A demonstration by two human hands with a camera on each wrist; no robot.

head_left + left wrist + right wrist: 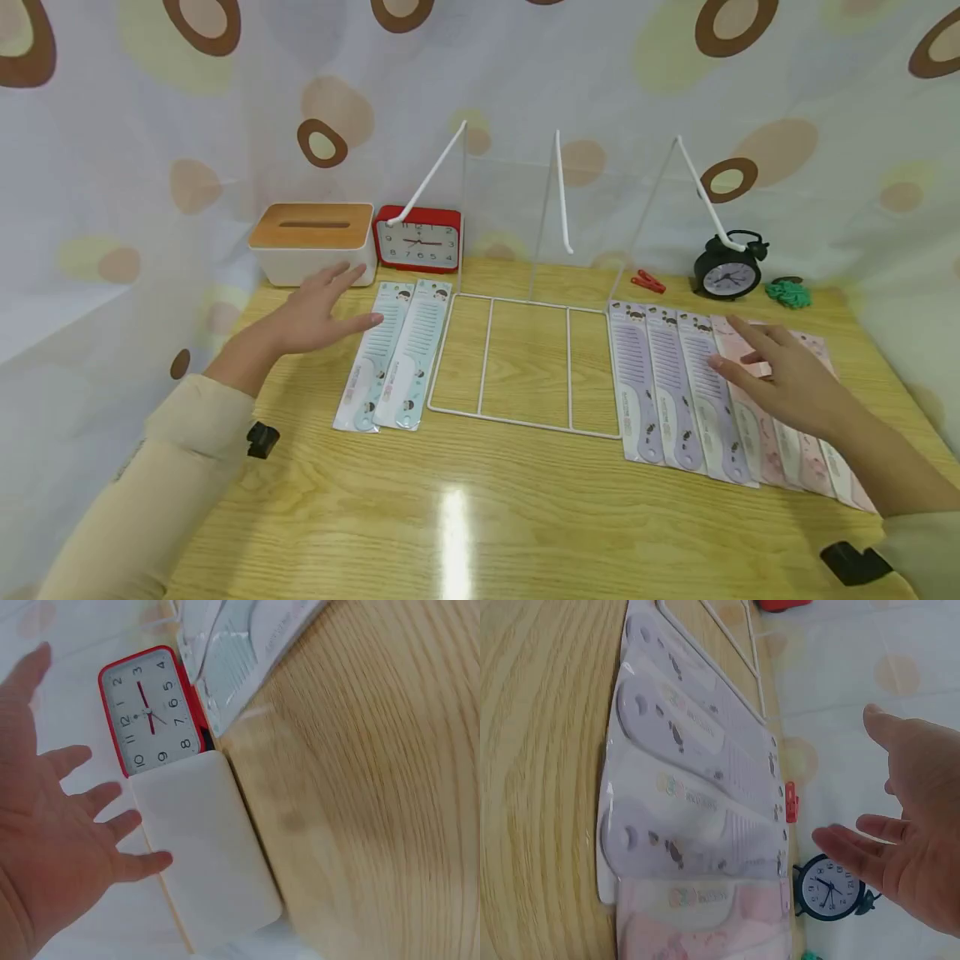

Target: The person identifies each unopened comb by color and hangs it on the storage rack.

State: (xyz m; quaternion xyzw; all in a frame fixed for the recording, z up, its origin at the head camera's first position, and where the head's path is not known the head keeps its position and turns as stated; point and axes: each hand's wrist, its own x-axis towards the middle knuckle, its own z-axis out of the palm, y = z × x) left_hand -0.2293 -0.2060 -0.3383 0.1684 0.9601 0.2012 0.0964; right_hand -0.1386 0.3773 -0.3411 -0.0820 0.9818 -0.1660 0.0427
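My left hand (318, 312), fingers spread and holding nothing, hovers by the white tissue box (311, 265) with a wooden lid, left of two packaged light-blue combs (412, 358). On the other side, my right hand (787, 379) hangs with loose fingers over a row of packaged combs. Purple combs (637, 383) lie at the row's left; pink combs (765, 450) lie at its right, partly hidden under that hand. Between the two groups stands a white wire rack (525, 423) with three upright arms ending in bent hooks. In the right wrist view, the purple combs (682, 735) show their printed wrappers.
A red rectangular clock (418, 242) stands beside the tissue box. At the back right are a red clip (648, 282), a black twin-bell alarm clock (726, 271) and a green bundle (789, 292). A patterned curtain (525, 75) encloses the wooden table (360, 508).
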